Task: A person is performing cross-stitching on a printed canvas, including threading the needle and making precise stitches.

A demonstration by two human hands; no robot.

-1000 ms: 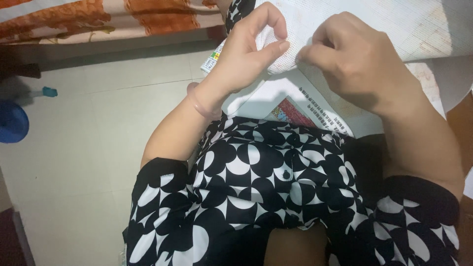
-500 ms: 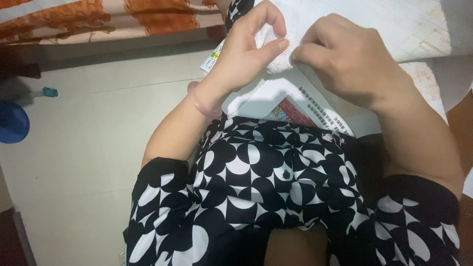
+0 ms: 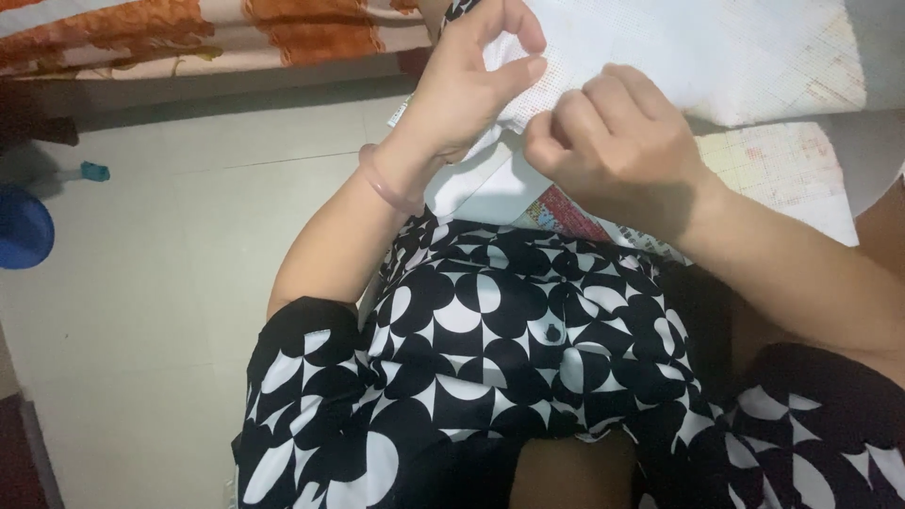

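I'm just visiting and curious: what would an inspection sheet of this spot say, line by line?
Surface: pale tiled floor; the work sits above the person's lap.
Job's things: white gridded fabric, its edge pinched between both hands.
Clutter: printed colour sheet under the fabric; blue round object and small teal item on the floor.
Fingers: left hand pinches the fabric edge, a pink bangle on its wrist; right hand is closed at the same edge, whether on anything small I cannot tell.
Cables: nothing seen.
Surroundings: orange patterned cloth along the top; black-and-white patterned garment on the person.
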